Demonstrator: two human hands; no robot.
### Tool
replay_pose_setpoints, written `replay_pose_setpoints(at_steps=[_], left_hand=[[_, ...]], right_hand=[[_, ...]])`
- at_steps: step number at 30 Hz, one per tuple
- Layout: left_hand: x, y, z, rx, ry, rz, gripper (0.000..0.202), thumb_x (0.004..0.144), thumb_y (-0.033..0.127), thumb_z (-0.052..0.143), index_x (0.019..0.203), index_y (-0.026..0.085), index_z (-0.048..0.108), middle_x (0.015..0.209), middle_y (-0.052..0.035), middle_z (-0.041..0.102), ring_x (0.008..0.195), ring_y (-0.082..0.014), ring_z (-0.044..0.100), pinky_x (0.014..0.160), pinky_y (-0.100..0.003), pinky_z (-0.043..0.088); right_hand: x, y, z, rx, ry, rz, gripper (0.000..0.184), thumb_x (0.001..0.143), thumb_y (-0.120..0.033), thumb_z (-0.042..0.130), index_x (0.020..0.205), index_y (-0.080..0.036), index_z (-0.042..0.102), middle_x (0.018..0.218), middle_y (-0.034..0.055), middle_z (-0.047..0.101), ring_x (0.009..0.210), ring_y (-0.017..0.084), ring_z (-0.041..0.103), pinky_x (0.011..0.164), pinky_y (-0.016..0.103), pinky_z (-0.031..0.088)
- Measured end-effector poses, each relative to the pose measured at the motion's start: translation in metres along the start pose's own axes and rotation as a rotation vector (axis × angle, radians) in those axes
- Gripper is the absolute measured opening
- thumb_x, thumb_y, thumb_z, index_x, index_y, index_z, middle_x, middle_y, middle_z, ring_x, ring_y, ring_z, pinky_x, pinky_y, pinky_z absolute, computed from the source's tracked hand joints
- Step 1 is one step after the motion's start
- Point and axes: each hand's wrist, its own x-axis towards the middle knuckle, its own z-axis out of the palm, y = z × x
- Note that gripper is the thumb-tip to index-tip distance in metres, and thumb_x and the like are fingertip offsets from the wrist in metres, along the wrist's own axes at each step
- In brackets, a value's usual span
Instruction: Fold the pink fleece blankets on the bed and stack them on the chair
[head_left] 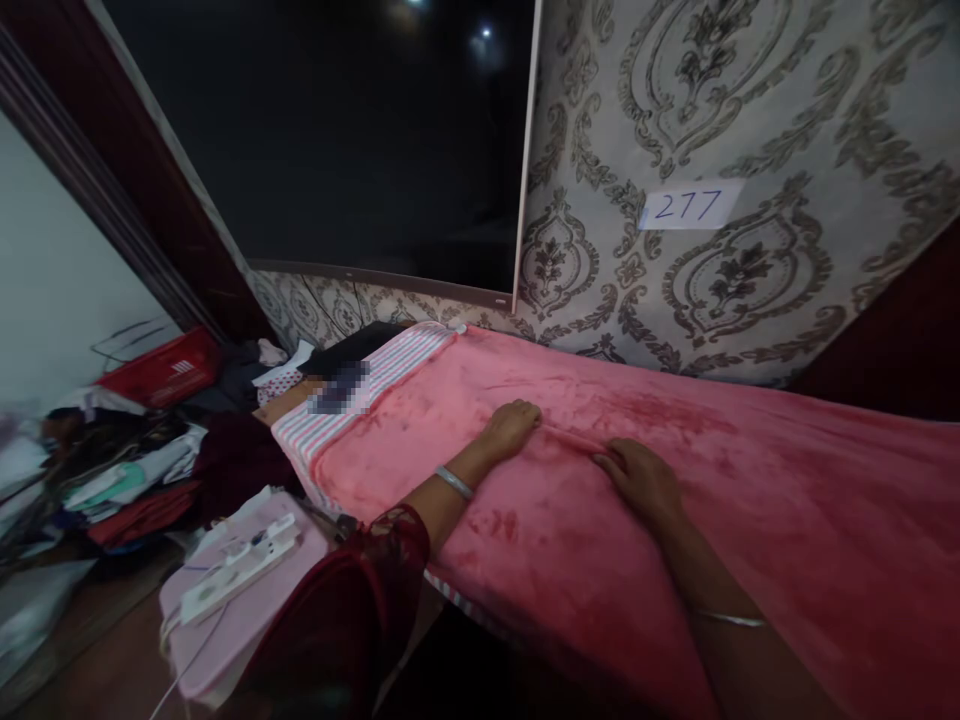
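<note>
In the head view, had the pink blanket (577, 540) stretched out below the television (337, 140) and far off to its right, nearly flat over a support mostly hidden beneath. Gripped the blanket with the curled left hand (511, 426) just below the television's lower right corner, and pinched it with the right hand (646, 482) farther to the right of that corner, between thumb and fingers. Held a thin raised fold (571, 438) of the cloth taut-looking from one hand to the other. Judged the blanket mostly laid flat already, with broad coverage and no large bunching in sight. Judged as left uneven the raised fold, plus darker streaks and patches in the pile, mainly below and right of the television; could not tell brushed nap from stains. Saw a striped band (409, 355) at the blanket's end below the television, and could not tell a lining from a separate cloth. Noticed a dark pixelated thing (341, 388) on that band, too obscured to name, and a black flat thing (352, 345) just under the television's lower edge. Found, below and left of the television, a red basket (161, 370), heaped clothes (142, 485) and, nearer, a power strip (240, 570) on a pink seat (244, 615). Saw a paper marked 277 (690, 205) on the wallpaper (637, 100) right of the television.
</note>
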Motion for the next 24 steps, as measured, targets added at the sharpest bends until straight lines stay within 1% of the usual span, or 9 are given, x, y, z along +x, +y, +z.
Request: replay_pose_setpoints(at_steps=[2,5,9,11,12,14,17,20,24], left_hand=[[0.000,-0.014,-0.011,-0.014,0.017,-0.066,0.017,0.093,0.016,0.053,0.098,0.020,0.069,0.104,-0.0088,0.071,0.102,-0.0214,0.062,0.093,-0.033,0.046],[-0.003,-0.054,-0.038,-0.007,0.083,-0.248,0.022,0.089,0.012,0.053,0.101,0.017,0.070,0.113,-0.0130,0.070,0.109,-0.0237,0.061,0.099,-0.036,0.045],[-0.015,-0.120,-0.076,0.019,0.220,-0.584,0.027,0.086,0.009,0.050,0.105,0.014,0.069,0.126,-0.0230,0.063,0.126,-0.0351,0.053,0.105,-0.053,0.039],[-0.020,-0.148,-0.087,-0.003,0.263,-0.736,0.024,0.084,0.009,0.052,0.102,0.014,0.067,0.121,-0.0253,0.065,0.125,-0.0402,0.053,0.101,-0.060,0.038],[-0.021,-0.160,-0.091,-0.026,0.278,-0.791,0.020,0.082,0.010,0.054,0.098,0.014,0.066,0.116,-0.0251,0.066,0.122,-0.0413,0.055,0.099,-0.061,0.039],[-0.023,-0.178,-0.096,-0.095,0.296,-0.858,0.013,0.079,0.012,0.060,0.091,0.017,0.064,0.102,-0.0209,0.069,0.112,-0.0395,0.060,0.093,-0.056,0.043],[-0.021,-0.196,-0.100,-0.262,0.311,-0.875,0.014,0.074,0.018,0.068,0.087,0.020,0.062,0.074,-0.0078,0.065,0.079,-0.0273,0.064,0.074,-0.038,0.047],[-0.020,-0.207,-0.106,-0.455,0.355,-0.832,0.020,0.074,0.024,0.069,0.093,0.021,0.062,0.057,0.0044,0.049,0.052,-0.0140,0.048,0.055,-0.025,0.038],[-0.021,-0.215,-0.109,-0.623,0.487,-0.795,0.026,0.077,0.029,0.058,0.102,0.023,0.061,0.054,0.0089,0.038,0.044,-0.0103,0.033,0.047,-0.021,0.029]], right_hand=[[-0.001,0.001,0.001,0.003,-0.002,0.003,0.023,0.091,-0.042,0.054,0.090,-0.024,0.068,0.095,0.0096,0.073,0.091,0.027,0.068,0.075,0.035,0.049],[-0.002,0.003,0.004,0.007,-0.003,0.020,0.025,0.091,-0.044,0.054,0.093,-0.023,0.069,0.098,0.0101,0.073,0.093,0.027,0.068,0.076,0.036,0.049],[-0.001,0.003,0.005,0.018,-0.014,0.042,0.028,0.091,-0.045,0.053,0.094,-0.022,0.069,0.097,0.0100,0.073,0.093,0.027,0.067,0.077,0.036,0.049],[-0.001,0.002,0.004,0.028,-0.014,0.045,0.029,0.091,-0.047,0.053,0.093,-0.022,0.069,0.096,0.0096,0.073,0.092,0.027,0.067,0.076,0.036,0.048],[0.000,0.001,0.003,0.032,-0.015,0.047,0.029,0.091,-0.047,0.053,0.093,-0.022,0.068,0.094,0.0092,0.073,0.090,0.026,0.067,0.075,0.035,0.047],[0.000,-0.001,0.001,0.034,-0.020,0.053,0.029,0.091,-0.048,0.053,0.090,-0.022,0.068,0.090,0.0083,0.072,0.086,0.026,0.066,0.072,0.034,0.046],[0.001,-0.003,-0.001,0.040,-0.031,0.064,0.029,0.091,-0.048,0.054,0.085,-0.022,0.067,0.088,0.0078,0.071,0.084,0.025,0.066,0.071,0.033,0.045],[0.002,-0.003,-0.003,0.059,-0.025,0.064,0.028,0.091,-0.047,0.054,0.086,-0.023,0.067,0.090,0.0081,0.072,0.085,0.025,0.066,0.071,0.032,0.045],[0.002,-0.002,-0.004,0.080,-0.011,0.067,0.031,0.092,-0.048,0.052,0.089,-0.023,0.069,0.090,0.0089,0.072,0.084,0.025,0.065,0.070,0.033,0.045]])
